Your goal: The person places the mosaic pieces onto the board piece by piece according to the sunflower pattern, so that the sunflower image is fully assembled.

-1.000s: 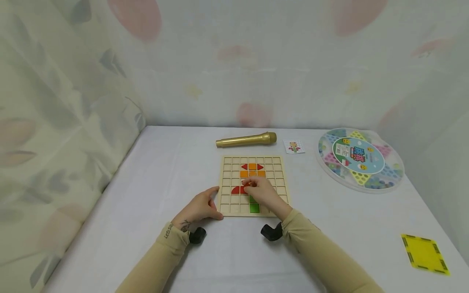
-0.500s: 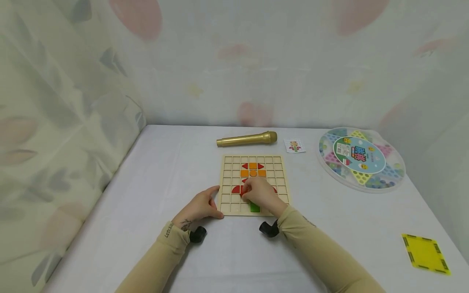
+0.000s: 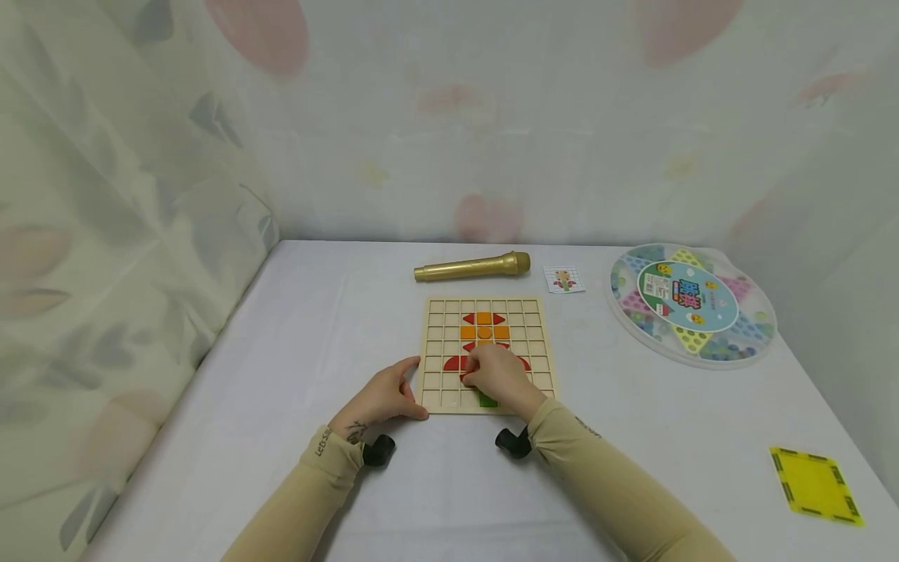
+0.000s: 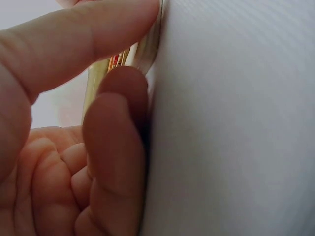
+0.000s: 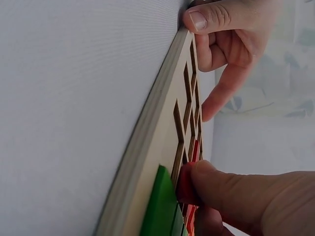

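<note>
A square wooden grid board (image 3: 431,399) lies on the table, with red, orange and green blocks set in its cells. My left hand (image 3: 382,396) is at its near left corner, the thumb against the near edge and the extended index finger touching the left edge. My right hand (image 3: 500,378) reaches over the board. Its thumb and fingers pinch a small red block (image 5: 187,184) with a curved side, right at a cell beside a green block (image 5: 160,201). The right hand hides part of the pattern's lower middle.
Beyond the board lie a gold microphone (image 3: 472,268) and a small pattern card (image 3: 564,279). A round clear game case (image 3: 691,304) rests at the far right. Near the right table edge is a yellow square plate (image 3: 816,485).
My right hand has moved down and slightly left from the red row to the cells below it, uncovering the orange round piece. My left hand stays at the board's corner.
</note>
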`<state>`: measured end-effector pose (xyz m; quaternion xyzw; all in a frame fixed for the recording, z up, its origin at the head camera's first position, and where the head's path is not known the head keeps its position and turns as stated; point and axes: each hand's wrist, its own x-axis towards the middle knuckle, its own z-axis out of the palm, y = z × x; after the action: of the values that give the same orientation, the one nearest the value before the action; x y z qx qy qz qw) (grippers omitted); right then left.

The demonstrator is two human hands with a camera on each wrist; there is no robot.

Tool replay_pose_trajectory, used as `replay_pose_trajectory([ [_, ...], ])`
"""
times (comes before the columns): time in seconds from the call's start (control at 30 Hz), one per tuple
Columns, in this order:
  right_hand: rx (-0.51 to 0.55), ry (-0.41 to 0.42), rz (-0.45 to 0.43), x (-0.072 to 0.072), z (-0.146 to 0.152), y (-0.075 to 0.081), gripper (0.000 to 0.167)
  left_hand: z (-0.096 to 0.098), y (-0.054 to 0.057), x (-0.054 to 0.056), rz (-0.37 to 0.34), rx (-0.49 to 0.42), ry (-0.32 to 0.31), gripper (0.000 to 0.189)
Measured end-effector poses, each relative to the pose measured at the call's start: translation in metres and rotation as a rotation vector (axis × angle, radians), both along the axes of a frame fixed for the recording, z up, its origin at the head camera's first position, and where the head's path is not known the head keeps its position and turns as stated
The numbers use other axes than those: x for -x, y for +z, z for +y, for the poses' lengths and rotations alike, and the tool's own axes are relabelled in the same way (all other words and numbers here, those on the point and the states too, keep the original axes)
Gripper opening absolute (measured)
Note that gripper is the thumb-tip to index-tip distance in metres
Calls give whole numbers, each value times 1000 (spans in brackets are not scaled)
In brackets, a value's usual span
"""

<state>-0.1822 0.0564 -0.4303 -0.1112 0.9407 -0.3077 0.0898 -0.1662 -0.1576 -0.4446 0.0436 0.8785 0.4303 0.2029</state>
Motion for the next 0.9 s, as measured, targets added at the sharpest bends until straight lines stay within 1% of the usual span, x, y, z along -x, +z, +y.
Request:
replay_pose_trajectory([
  [0.17, -22, -24, -2, 1, 0, -1, 21, 0, -1, 1, 6, 8, 1, 101],
  [0.37, -37, -34, 24, 0, -2, -2, 22, 0, -2, 0, 10, 14, -3, 101],
  [0.7, -55, -52, 23, 0, -4, -3, 24, 1, 2, -1, 11, 15, -2, 101],
  [0.9, -63, -53, 39, 0, -5, -3, 24, 1, 2, -1, 8, 7, 0, 101],
])
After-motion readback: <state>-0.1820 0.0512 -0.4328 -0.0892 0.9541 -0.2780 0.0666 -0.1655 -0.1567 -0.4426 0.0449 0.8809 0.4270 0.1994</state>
